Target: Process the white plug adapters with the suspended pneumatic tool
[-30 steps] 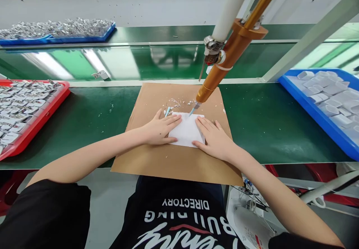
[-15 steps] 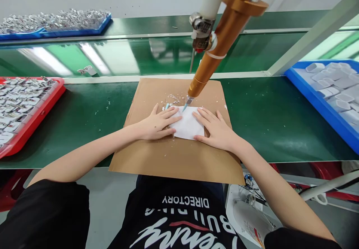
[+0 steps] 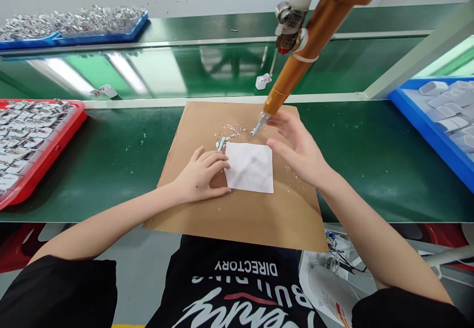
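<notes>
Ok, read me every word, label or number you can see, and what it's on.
"DIRECTORY": black shirt, upside down.
"BUILDING": same shirt, broken by a fold.
Large script on that shirt: cut off, unreadable.
Label on white machine below green table: too small.
Mark on white piece near upper centre: too small.

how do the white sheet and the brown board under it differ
The white sheet is much smaller than the brown board. The white sheet lies wholly on the brown board, while the brown board overhangs the near edge of the green table. Both are four-sided.
</notes>
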### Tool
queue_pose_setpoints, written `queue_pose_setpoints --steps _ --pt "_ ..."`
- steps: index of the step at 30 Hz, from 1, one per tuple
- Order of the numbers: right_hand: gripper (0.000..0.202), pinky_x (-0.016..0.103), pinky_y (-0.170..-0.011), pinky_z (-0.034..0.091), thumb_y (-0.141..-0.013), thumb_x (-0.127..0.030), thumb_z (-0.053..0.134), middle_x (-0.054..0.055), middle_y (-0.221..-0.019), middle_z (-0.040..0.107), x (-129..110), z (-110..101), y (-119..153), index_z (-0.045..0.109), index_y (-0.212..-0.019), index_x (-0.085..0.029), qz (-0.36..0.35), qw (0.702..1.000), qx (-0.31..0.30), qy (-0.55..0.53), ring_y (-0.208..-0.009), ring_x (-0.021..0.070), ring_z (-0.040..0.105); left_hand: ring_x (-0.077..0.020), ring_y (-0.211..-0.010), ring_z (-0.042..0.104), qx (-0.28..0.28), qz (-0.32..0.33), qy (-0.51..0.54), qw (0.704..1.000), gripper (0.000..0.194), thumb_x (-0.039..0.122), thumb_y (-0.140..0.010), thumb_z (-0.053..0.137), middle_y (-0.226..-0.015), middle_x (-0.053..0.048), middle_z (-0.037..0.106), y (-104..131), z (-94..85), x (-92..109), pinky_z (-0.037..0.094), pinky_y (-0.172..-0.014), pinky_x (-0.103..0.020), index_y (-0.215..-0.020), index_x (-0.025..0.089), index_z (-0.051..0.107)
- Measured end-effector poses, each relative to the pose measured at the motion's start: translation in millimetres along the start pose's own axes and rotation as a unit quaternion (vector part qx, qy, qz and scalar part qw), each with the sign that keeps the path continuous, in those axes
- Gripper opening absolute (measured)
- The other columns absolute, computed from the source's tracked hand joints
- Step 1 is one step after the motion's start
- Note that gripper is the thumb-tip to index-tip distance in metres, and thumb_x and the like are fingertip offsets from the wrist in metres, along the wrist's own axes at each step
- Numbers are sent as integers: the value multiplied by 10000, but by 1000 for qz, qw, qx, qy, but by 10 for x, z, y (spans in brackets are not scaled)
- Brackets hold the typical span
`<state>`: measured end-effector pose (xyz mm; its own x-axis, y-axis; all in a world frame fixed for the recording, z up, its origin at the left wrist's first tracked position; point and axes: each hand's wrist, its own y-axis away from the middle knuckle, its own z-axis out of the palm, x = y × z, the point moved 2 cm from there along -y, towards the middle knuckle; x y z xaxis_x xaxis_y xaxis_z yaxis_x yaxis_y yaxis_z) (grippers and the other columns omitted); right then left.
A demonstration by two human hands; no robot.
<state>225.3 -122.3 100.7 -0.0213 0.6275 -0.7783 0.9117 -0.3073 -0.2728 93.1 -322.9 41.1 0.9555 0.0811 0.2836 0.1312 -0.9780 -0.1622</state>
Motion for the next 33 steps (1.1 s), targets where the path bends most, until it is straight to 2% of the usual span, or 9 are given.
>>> queue_pose_setpoints --steps 4,11,14,17,21,24,28,30,33 --pt "577 433 -1024 456 -889 -549 440 56 -1341 520 -169 -10 -338 321 -1388 -285 -7 996 74 -41 -1267 228 507 -192 -997 636 55 60 -8 997 170 268 -921 482 -1008 -36 704 -21 66 76 259 -1129 -563 -955 219 641" --pt "297 334 -783 550 -810 -317 617 -1 -805 650 -502 -99 -718 543 -1067 -189 -29 961 74 -266 -790 145 660 -179 -1022 653 66 130 -62 987 289 94 -913 420 -999 -28 721 87 47 46 295 -1136 -554 -1023 236 647" --pt "193 299 -638 536 -808 -270 583 -31 -647 594 -573 -95 -747 588 -977 -176 -28 951 32 -306 -610 118 613 -215 -1132 610 52 177 -79 980 294 249 -932 464 -1167 -67 680 225 -15 123 188 -1178 -558 -1194 218 594" --pt "132 283 -558 501 -774 -179 551 -25 -637 597 -565 -106 -707 626 -882 -175 -29 952 -4 -304 -555 114 588 -280 -1345 424 -23 230 -61 971 580 539 -918 422 -1413 -102 492 376 20 324 15 -1181 -594 -1394 209 434" --pt "192 305 -585 513 -711 -133 540 7 -699 641 -482 -172 -665 658 -858 -170 -29 949 10 -315 -629 147 620 -281 -1419 303 -71 227 -64 969 659 596 -912 385 -1493 -95 366 465 192 582 42 -1191 -567 -1448 214 358" --pt "192 282 -547 483 -671 -124 547 -1 -670 623 -391 -237 -685 664 -812 -179 -12 944 36 -329 -585 129 587 -286 -1400 339 -53 222 -47 972 652 618 -901 385 -1471 -93 409 356 244 610 38 -1189 -586 -1423 227 396" --pt "83 248 -451 375 -630 -133 558 -24 -569 540 -262 -309 -730 614 -674 -175 26 940 77 -332 -471 91 486 -147 -1174 579 81 198 19 977 256 320 -938 411 -1163 42 685 -196 45 241 135 -1222 -446 -1086 310 619" --pt "48 247 -451 357 -622 -140 559 -27 -551 529 -219 -334 -743 591 -639 -172 24 939 97 -330 -461 86 469 -158 -1110 608 144 54 31 988 276 276 -940 379 -1109 -17 696 -646 -92 -147 333 -1136 -412 -1060 254 627" --pt "40 244 -453 341 -625 -153 559 -27 -540 529 -191 -349 -742 588 -645 -170 30 938 100 -330 -465 87 463 -243 -1345 407 155 -172 12 973 428 302 -912 433 -1424 -136 463 -1284 -208 -751 318 -1132 -478 -1310 154 483"
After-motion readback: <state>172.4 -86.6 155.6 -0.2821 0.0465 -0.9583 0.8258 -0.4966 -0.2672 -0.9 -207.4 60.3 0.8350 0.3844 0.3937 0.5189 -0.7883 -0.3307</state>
